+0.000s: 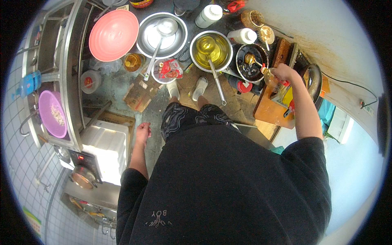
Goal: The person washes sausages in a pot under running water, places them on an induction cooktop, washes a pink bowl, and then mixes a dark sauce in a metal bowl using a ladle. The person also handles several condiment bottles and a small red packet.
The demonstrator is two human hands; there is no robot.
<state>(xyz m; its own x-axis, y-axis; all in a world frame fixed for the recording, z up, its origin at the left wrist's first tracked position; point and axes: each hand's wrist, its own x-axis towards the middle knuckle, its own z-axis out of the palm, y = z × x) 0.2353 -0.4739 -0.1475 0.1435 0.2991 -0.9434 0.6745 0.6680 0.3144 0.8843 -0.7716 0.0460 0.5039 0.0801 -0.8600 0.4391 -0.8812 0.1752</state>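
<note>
My right hand point(283, 73) grips a clear plastic bottle point(270, 77) with a red neck, at the right side of the counter. The bottle's neck lies close to the rim of a dark-filled bowl point(251, 69), in which a small metal ladle point(249, 58) rests. Left of it, a steel bowl of yellow oil point(225, 55) holds a long-handled ladle point(216, 81). My left hand point(143, 132) hangs low over the floor with nothing in it, its fingers loosely curled.
A pink bowl point(114, 35), a steel basin point(146, 39) with a ladle, white bottles point(209, 16) and an open jar point(252, 19) stand along the counter. An orange-brown board point(272, 111) lies below my right forearm. A purple basin point(50, 105) and an induction cooker point(90, 162) are at the left.
</note>
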